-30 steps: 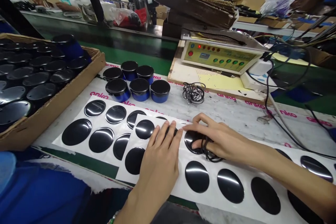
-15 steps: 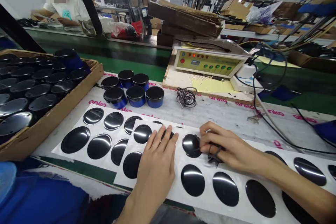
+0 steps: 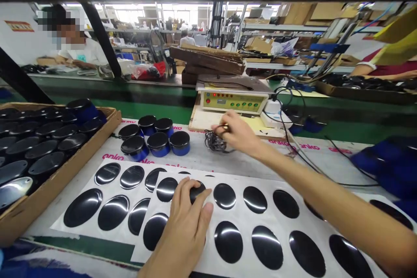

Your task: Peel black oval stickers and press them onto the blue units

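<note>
Black round domed stickers lie in two rows on a white backing sheet. My left hand rests on the sheet, fingers bent and apart, their tips at one upper-row sticker that they partly cover. Above the sheet, my right hand is reaching across to a tangled bundle of thin black cable. Its fingers are closed on a strand of that cable, with a small gold-coloured spot between them. A second sticker sheet lies partly under the first, to the left.
Several blue pots with black tops stand behind the sheets. A cardboard tray of similar pots is at left. A control box with lit indicators and cables sits behind my right hand. Other people work beyond the green bench.
My right hand has moved up and away from the sheet to the cable bundle, carrying a dark strand. My left hand has gone from flat to bent fingers. The view has shifted.
</note>
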{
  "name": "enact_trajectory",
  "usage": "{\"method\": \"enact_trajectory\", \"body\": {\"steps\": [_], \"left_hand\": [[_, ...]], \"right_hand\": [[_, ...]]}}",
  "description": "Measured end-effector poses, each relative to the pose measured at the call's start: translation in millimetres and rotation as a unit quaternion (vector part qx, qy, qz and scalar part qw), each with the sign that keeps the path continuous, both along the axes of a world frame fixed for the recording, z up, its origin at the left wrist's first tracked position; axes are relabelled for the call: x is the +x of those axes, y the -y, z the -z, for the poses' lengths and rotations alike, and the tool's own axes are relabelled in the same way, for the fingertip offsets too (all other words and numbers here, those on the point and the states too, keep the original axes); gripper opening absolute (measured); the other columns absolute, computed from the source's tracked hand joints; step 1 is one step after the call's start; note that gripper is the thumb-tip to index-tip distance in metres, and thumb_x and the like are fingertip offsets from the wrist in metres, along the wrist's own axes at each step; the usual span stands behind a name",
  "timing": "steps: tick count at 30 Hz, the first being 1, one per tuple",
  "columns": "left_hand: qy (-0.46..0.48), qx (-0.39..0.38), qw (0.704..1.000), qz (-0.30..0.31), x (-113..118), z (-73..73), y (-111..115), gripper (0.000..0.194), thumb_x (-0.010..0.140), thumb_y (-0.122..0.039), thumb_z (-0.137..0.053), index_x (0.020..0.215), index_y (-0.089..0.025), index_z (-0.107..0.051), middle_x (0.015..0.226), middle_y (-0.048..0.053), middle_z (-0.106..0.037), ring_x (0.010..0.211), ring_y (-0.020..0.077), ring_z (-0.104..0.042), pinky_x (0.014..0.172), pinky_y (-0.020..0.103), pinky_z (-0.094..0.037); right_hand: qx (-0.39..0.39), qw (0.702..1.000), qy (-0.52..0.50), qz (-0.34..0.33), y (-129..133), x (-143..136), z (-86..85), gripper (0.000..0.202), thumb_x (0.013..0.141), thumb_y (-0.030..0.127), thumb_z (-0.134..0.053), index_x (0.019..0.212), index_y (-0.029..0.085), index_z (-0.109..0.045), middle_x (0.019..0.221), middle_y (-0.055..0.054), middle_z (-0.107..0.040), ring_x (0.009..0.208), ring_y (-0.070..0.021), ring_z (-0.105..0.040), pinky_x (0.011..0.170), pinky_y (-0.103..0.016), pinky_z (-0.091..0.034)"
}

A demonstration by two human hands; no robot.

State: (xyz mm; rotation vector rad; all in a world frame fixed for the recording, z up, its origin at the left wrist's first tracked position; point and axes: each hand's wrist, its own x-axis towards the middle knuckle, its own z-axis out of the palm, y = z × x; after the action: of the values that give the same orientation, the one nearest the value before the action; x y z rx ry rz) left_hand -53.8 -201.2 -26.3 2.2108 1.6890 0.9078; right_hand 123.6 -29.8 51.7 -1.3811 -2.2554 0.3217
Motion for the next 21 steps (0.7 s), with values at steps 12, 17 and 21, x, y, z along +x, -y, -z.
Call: {"method": "enact_trajectory", "body": {"steps": [12, 17, 21], "left_hand": [[-0.148, 0.145, 0.967, 0.148, 27.0, -23.1, -139.9, 0.025, 0.096, -0.021, -0.034, 0.101, -0.015, -0.057, 0.109, 0.010, -0.059, 0.109, 0.0234, -0.058, 0.095, 0.040, -0.049], [-0.171, 0.162, 0.958, 0.163, 30.8, 3.0, -162.4, 0.018, 0.093, -0.019, -0.040, 0.090, -0.017, -0.057, 0.100, 0.010, -0.064, 0.094, 0.0246, -0.064, 0.082, 0.042, -0.055], [-0.176, 0.152, 0.960, 0.156, 22.7, -0.7, -155.6, 0.021, 0.094, -0.021, -0.036, 0.086, -0.019, -0.056, 0.093, 0.008, -0.064, 0.086, 0.0242, -0.064, 0.073, 0.040, -0.056]], "right_hand": [[-0.097, 0.989, 0.110, -0.014, -20.7, -11.0, 26.2, 0.030, 0.092, 0.033, -0.055, 0.117, 0.017, -0.057, 0.119, -0.008, -0.058, 0.101, -0.0203, -0.060, 0.085, -0.041, -0.051], [-0.180, 0.978, 0.060, -0.091, -14.2, 12.1, 7.9, 0.022, 0.094, 0.032, -0.053, 0.109, 0.019, -0.061, 0.115, -0.006, -0.061, 0.095, -0.0177, -0.061, 0.082, -0.036, -0.052], [-0.236, 0.959, 0.019, -0.155, -1.2, 56.2, -25.0, 0.031, 0.090, 0.026, -0.060, 0.120, 0.019, -0.057, 0.116, -0.007, -0.061, 0.095, -0.0179, -0.063, 0.080, -0.036, -0.054]]}}
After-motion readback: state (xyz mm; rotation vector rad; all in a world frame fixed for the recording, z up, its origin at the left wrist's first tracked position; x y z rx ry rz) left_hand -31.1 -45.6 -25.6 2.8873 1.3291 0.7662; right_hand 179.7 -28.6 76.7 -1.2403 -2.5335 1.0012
